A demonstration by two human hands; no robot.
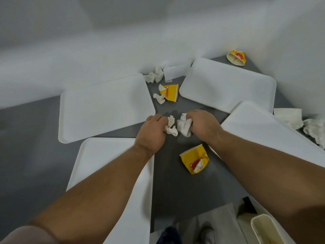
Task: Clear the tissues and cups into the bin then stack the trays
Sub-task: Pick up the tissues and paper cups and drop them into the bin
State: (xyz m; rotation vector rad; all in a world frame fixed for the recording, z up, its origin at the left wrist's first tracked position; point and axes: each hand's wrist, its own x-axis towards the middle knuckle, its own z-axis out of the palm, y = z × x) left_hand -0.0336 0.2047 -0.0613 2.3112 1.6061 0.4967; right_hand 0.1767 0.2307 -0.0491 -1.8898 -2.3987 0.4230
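My left hand [152,133] grips a crumpled tissue [170,126] at the middle of the grey table [177,187]. Right beside it, my right hand [204,125] grips a second crumpled tissue [183,125]. A crushed yellow cup [194,158] lies just in front of my right wrist. Another yellow cup [169,92] lies beyond my hands with a tissue [160,98] against it. A third cup [236,58] sits at the far right corner. Several white trays lie around: far left [103,108], near left [105,162], far right [228,85], near right [274,138].
More crumpled tissues lie at the back [154,76] and at the right edge [314,129], next to folded napkins [289,118]. A flat white paper [175,71] lies at the back. A cream bin [265,229] stands on the floor at lower right, below the table edge.
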